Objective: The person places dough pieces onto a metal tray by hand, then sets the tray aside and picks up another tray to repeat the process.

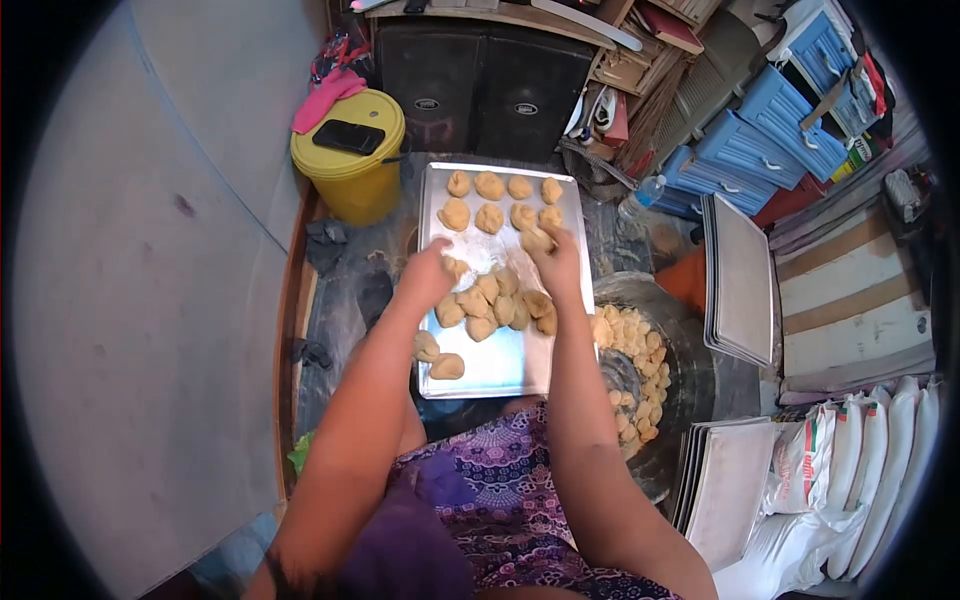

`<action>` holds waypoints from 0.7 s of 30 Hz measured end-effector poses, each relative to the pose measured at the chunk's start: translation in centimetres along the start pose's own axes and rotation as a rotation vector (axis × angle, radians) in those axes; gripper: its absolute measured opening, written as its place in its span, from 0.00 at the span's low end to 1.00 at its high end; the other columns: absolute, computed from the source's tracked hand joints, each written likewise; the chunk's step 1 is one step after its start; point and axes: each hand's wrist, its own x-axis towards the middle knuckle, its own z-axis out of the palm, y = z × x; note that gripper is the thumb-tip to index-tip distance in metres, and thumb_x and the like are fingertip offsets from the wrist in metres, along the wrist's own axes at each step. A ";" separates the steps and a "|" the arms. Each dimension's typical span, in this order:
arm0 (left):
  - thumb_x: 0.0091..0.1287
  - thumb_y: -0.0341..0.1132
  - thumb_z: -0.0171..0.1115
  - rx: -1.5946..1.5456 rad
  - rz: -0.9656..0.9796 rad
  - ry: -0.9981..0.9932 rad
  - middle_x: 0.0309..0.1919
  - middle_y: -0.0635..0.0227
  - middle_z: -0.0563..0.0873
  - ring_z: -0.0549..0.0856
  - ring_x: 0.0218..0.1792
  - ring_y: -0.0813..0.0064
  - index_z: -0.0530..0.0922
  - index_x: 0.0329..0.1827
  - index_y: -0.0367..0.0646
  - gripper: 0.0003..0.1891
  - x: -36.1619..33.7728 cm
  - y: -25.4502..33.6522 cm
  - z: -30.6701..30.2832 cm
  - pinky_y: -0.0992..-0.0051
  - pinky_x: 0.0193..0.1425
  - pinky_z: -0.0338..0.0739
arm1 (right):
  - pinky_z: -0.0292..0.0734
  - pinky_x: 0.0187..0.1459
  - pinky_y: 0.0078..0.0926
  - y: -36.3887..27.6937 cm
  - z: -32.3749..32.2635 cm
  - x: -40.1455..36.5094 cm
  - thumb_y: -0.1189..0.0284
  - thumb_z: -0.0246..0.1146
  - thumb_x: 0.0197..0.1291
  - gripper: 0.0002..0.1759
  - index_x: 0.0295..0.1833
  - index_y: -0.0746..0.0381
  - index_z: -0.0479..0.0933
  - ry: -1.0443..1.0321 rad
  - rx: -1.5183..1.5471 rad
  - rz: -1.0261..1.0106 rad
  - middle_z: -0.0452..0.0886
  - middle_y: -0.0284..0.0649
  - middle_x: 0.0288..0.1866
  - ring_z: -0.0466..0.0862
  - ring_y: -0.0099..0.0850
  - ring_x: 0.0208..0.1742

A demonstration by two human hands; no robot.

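A metal baking tray (490, 385) lies before me with dough balls on it. Two rows of dough balls (489, 186) line its far end, and a loose pile of dough balls (480, 300) sits in the middle. My right hand (558, 265) is closed on a dough ball (537, 241) beside the second row, at the tray's right side. On the left, my left hand (428, 275) has its fingers around another dough ball (456, 268), partly hidden by the hand. Two more dough balls (447, 366) rest near the tray's front left corner.
A large round basin (690, 400) with many dough pieces stands at the right. Stacked trays (740, 280) and white sacks (845, 460) are farther right. A yellow bucket (350, 185) with a phone (348, 137) on its lid stands back left. Black speakers (480, 90) stand behind the tray.
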 end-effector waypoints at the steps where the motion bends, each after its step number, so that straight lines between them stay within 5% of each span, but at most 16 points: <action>1: 0.51 0.27 0.64 -0.064 -0.052 0.108 0.41 0.48 0.82 0.81 0.46 0.53 0.77 0.48 0.38 0.18 0.4 0.1 0.1 0.64 0.49 0.75 | 0.74 0.47 0.33 -1.0 1.3 0.3 0.73 0.65 0.47 0.22 0.52 0.64 0.76 -0.083 0.022 0.079 0.76 0.48 0.44 0.78 0.42 0.46; 4: 0.54 0.31 0.66 -0.102 0.017 0.274 0.43 0.49 0.81 0.81 0.46 0.52 0.78 0.43 0.37 0.14 1.6 -1.7 1.6 0.64 0.50 0.75 | 0.73 0.53 0.38 1.1 6.6 -0.4 0.69 0.64 0.49 0.25 0.55 0.62 0.75 -0.328 -0.374 0.075 0.74 0.51 0.49 0.77 0.47 0.51; 7: 0.55 0.29 0.64 0.025 0.037 0.289 0.44 0.51 0.78 0.80 0.45 0.51 0.77 0.42 0.37 0.12 2.5 -1.9 2.6 0.62 0.50 0.74 | 0.72 0.55 0.39 -0.6 5.4 -0.7 0.65 0.64 0.49 0.30 0.61 0.58 0.70 -0.353 -0.446 0.137 0.73 0.51 0.52 0.76 0.49 0.52; 10: 0.56 0.29 0.62 0.108 -0.004 0.241 0.43 0.51 0.75 0.79 0.43 0.51 0.76 0.42 0.35 0.12 3.4 -1.6 3.2 0.60 0.49 0.74 | 0.72 0.55 0.40 -1.5 3.1 -1.9 0.63 0.65 0.49 0.34 0.64 0.56 0.66 -0.313 -0.320 0.314 0.74 0.51 0.52 0.77 0.48 0.51; 15: 0.57 0.28 0.58 0.118 -0.072 0.300 0.43 0.54 0.76 0.78 0.44 0.51 0.76 0.41 0.34 0.10 3.9 -0.1 3.5 0.59 0.50 0.73 | 0.75 0.45 0.32 0.1 1.5 -2.9 0.69 0.67 0.47 0.25 0.53 0.62 0.71 -0.422 -0.185 0.292 0.79 0.46 0.39 0.81 0.39 0.41; 18: 0.58 0.28 0.54 0.466 0.150 0.444 0.44 0.57 0.76 0.78 0.46 0.53 0.77 0.42 0.36 0.10 3.8 1.7 3.2 0.57 0.51 0.71 | 0.75 0.35 0.23 0.7 0.5 -2.0 0.75 0.68 0.46 0.15 0.41 0.66 0.75 -0.093 0.035 0.339 0.78 0.37 0.30 0.77 0.25 0.31; 20: 0.59 0.27 0.52 0.468 0.218 0.379 0.52 0.58 0.76 0.76 0.52 0.55 0.77 0.45 0.38 0.12 4.2 2.4 3.6 0.58 0.56 0.71 | 0.75 0.35 0.22 0.9 0.2 -0.5 0.77 0.67 0.47 0.13 0.40 0.65 0.75 0.000 0.066 0.315 0.78 0.37 0.29 0.77 0.23 0.32; 21: 0.59 0.27 0.51 0.392 0.321 0.266 0.55 0.58 0.75 0.75 0.55 0.55 0.77 0.46 0.38 0.13 4.7 2.1 4.6 0.60 0.57 0.71 | 0.76 0.38 0.27 0.4 0.4 -0.1 0.75 0.65 0.50 0.10 0.40 0.65 0.77 0.022 0.031 0.297 0.81 0.41 0.30 0.81 0.31 0.34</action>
